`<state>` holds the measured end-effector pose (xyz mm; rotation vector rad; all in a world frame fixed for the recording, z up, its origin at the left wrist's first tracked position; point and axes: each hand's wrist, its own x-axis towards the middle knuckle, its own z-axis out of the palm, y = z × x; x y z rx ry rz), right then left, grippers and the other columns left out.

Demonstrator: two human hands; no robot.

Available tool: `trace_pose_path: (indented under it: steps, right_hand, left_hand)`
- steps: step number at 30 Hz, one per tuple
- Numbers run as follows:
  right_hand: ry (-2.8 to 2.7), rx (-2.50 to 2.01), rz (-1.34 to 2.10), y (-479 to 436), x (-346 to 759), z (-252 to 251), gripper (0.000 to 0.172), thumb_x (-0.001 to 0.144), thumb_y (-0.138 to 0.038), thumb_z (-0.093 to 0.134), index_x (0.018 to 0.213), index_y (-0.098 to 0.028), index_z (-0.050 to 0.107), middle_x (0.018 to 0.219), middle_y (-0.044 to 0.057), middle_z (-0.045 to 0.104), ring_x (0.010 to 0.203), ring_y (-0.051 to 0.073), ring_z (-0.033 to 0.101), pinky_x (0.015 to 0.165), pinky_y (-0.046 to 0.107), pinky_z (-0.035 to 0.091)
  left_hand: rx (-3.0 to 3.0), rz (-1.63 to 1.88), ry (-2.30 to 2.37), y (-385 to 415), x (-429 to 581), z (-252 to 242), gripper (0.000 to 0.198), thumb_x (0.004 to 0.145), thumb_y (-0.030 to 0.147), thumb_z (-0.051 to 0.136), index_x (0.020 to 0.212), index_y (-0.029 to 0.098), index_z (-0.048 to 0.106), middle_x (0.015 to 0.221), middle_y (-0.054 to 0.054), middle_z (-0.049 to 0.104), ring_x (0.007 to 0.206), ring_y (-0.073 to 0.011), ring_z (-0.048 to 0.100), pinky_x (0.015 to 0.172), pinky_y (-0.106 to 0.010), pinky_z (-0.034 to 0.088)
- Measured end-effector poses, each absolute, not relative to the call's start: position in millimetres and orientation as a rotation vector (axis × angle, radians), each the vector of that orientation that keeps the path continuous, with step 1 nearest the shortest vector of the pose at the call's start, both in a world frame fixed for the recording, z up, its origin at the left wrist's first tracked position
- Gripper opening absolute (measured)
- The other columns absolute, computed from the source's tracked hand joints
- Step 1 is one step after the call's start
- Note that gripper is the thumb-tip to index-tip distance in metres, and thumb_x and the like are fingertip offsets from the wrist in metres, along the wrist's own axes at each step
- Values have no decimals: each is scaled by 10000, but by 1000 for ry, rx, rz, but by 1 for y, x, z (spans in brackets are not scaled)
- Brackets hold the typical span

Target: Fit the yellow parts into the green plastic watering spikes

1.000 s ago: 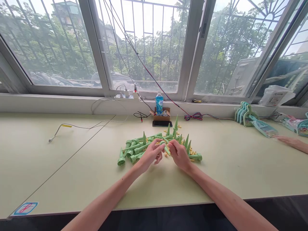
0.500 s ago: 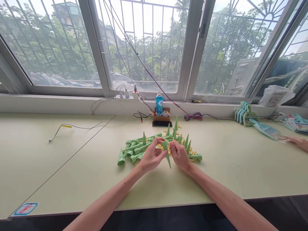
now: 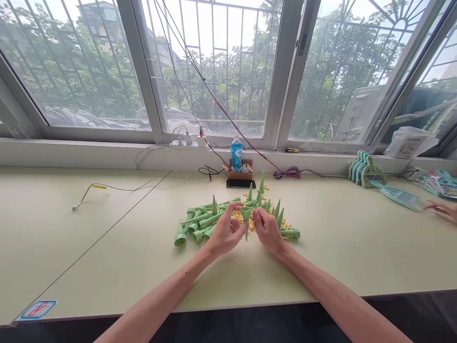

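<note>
My left hand point(image 3: 228, 229) is closed around a green plastic watering spike point(image 3: 246, 215), its cup-shaped open end tipped towards me and its point downward. Close against the cup's right side, my right hand point(image 3: 267, 231) has its fingers pinched together; whatever they hold is hidden. A pile of similar green spikes point(image 3: 205, 221) lies left of and behind my hands, some flat and some pointing up. Small yellow plastic pieces point(image 3: 285, 226) are heaped among more spikes behind and right of my hands.
A blue-labelled bottle point(image 3: 236, 153) stands in a small cardboard box point(image 3: 240, 175), behind a black phone point(image 3: 241, 184). Coiled cable point(image 3: 287, 172) lies along the wall. Small dustpans point(image 3: 367, 170) stand at right, near another person's hand point(image 3: 442, 208) and a bagged dustpan point(image 3: 402, 196).
The spike in my left hand has tilted, so its open end now faces me more and its tip looks shorter. At far right, the other person's hand and bagged dustpan have shifted right.
</note>
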<state>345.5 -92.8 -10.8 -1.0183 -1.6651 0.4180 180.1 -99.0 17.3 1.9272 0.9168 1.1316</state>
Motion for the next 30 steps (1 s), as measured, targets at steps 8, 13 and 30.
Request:
trace_pose_path:
  steps: [8,13,30]
  right_hand:
    - [-1639,-1015,446,-93,346,-11,380,1017,-449,338,708,-228,323,564,-62,347,482,105,305,474,237,271]
    - [-1628,-1020,422,-93,347,-12,369,1023,-437,324,719,-228,335,560,-61,365,471,106,349,478,238,285]
    - [-1785,-897,464,-96,348,-10,301,1021,-383,360,785,-210,428,593,-58,417,499,97,360,520,231,322]
  left_hand:
    - [1666,1240,853,-97,182,24,334,902,480,558,1099,225,473,952,-1,520,455,-9,437,378,-147,340]
    - [1510,1107,844,-95,183,27,378,929,572,443,1054,215,440,581,64,535,325,-50,349,322,-150,226]
    - [1289,764,733,-87,177,20,570,911,644,372,1254,194,440,684,-60,694,351,-124,509,366,-212,355]
